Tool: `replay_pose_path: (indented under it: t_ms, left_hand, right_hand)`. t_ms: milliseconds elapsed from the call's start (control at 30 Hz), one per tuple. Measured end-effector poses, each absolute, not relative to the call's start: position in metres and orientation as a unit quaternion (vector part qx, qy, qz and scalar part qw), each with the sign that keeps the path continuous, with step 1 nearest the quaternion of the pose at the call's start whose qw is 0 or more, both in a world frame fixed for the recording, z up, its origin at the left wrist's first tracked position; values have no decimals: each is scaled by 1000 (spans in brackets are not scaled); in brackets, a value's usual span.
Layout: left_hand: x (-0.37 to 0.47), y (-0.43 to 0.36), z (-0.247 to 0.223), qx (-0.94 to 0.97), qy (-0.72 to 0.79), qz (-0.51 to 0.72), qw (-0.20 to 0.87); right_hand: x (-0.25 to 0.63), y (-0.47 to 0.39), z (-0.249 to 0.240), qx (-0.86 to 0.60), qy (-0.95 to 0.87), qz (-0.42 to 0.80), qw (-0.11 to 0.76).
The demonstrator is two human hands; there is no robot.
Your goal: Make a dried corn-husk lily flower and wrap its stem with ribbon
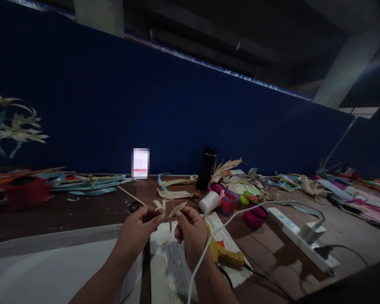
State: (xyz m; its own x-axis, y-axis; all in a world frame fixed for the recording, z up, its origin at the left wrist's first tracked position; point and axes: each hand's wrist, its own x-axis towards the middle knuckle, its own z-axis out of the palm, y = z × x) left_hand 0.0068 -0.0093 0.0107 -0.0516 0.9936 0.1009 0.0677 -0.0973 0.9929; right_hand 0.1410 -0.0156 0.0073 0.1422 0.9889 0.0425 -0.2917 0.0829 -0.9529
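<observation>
Grip: your left hand [137, 228] and right hand [190, 230] each pinch a dried leaf strip [177, 209] above the printed sheet [171, 261] | Nearby: glue gun [224, 253] beside right wrist | Risk: brittle strip may tear if pulled hard

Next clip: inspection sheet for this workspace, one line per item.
Surface: dark wooden table, dimly lit.
Job's things: small pale dried-leaf piece pinched between both hands, above a printed sheet.
Clutter: yellow glue gun, white cup, coloured tape rolls, black bottle, leaf strips and blue ribbons, red basket.
Hands: left hand and right hand both shut on the piece.
Cables: white cable crossing the right wrist; power strip with an adapter plugged in.
Surroundings: blue partition; leaf flowers at left.
</observation>
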Motion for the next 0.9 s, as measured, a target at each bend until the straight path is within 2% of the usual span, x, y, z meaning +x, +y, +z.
replay_pose_path:
  t_ms: [400,633,900]
  left_hand:
    - [-9,1,11,455,550,561,420]
    - [9,5,-6,475,585,480,449]
    - [13,4,-15,470,612,465,434]
  right_hand:
    - [146,-14,7,-432,-396,452,672]
    - [141,-13,6,-417,-400,467,670]
    - [137,-8,2,-429,-413,476,647]
